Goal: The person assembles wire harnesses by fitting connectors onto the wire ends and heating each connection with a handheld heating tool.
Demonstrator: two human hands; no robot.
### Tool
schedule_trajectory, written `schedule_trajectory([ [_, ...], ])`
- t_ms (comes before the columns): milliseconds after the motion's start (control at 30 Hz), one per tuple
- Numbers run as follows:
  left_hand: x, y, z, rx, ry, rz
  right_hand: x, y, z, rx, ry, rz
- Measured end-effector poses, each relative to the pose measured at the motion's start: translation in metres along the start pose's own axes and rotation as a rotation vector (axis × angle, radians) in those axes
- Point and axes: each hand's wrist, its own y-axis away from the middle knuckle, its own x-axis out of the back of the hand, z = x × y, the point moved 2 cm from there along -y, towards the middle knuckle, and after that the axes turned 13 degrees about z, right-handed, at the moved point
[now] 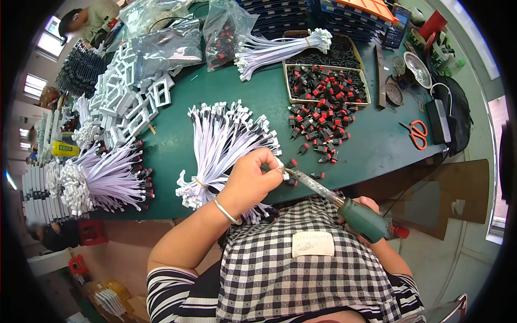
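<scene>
My left hand (252, 177) is closed in a pinch at the table's front edge, around the end of a white connector (279, 164). The tip of a soldering iron (318, 188) with a green handle meets that end at my fingertips. My right hand (366, 207) is wrapped round the iron's handle, which partly hides it. Beside my left hand lies a fanned bundle of white cables (215, 134), tied near its lower end. Loose black and red switches (319, 175) lie just beyond the iron.
A tray of black and red switches (328, 83) stands at the back, with more spilled before it. Orange-handled scissors (418, 134) lie at the right. White frames (121, 86) and another cable bundle (107, 177) are at the left. A person (97, 19) sits at the back left.
</scene>
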Motion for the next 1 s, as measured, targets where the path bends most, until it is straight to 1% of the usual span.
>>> schedule_trajectory([
  [67,0.0,0.0,0.0,-0.001,-0.008,-0.004,-0.001,-0.001,-0.003,-0.048,0.024,0.013],
  [133,0.001,-0.001,0.0,-0.001,-0.013,-0.006,0.0,-0.002,-0.004,-0.041,0.084,0.121],
  [167,0.001,-0.002,-0.001,-0.001,-0.015,-0.005,0.002,-0.002,-0.002,-0.001,0.121,0.216],
  [233,0.001,-0.003,-0.004,0.0,-0.019,-0.005,0.011,-0.003,0.0,0.029,0.163,0.198],
  [267,0.001,-0.003,-0.005,-0.005,-0.016,-0.006,0.021,-0.005,-0.003,0.018,0.166,0.085],
  [333,0.001,-0.003,-0.004,-0.015,-0.01,-0.008,0.019,-0.004,-0.007,0.462,0.419,-0.077],
  [367,0.002,-0.002,-0.004,-0.01,-0.011,-0.011,0.009,-0.003,-0.004,0.92,0.663,-0.124],
  [433,0.002,0.0,-0.002,-0.002,-0.013,-0.019,-0.014,0.008,-0.003,1.313,0.843,-0.241],
  [467,0.002,0.001,0.0,-0.014,-0.036,-0.018,-0.021,0.006,-0.007,1.236,0.692,-0.255],
  [533,0.003,0.006,0.005,-0.037,-0.083,-0.017,-0.038,-0.002,-0.004,1.062,0.496,-0.087],
  [567,0.003,0.008,0.007,-0.058,-0.065,-0.015,-0.051,-0.008,-0.003,0.967,0.402,0.054],
  [600,0.003,0.01,0.009,-0.078,-0.047,-0.013,-0.065,-0.014,-0.001,0.967,0.363,0.041],
  [667,0.004,0.017,0.012,-0.136,-0.043,-0.008,-0.087,-0.032,-0.001,0.993,0.5,0.0],
  [733,0.004,0.023,0.013,-0.211,-0.064,-0.004,-0.107,-0.045,0.004,0.889,0.622,0.035],
  [767,0.004,0.025,0.015,-0.295,-0.112,0.003,-0.114,-0.048,0.005,0.841,0.7,0.021],
  [900,0.005,0.026,0.013,-0.433,-0.248,0.008,-0.139,-0.05,0.01,0.828,0.739,0.046],
  [1000,0.004,0.024,0.01,-0.32,-0.172,-0.03,-0.137,-0.049,0.009,0.927,0.719,0.086],
])
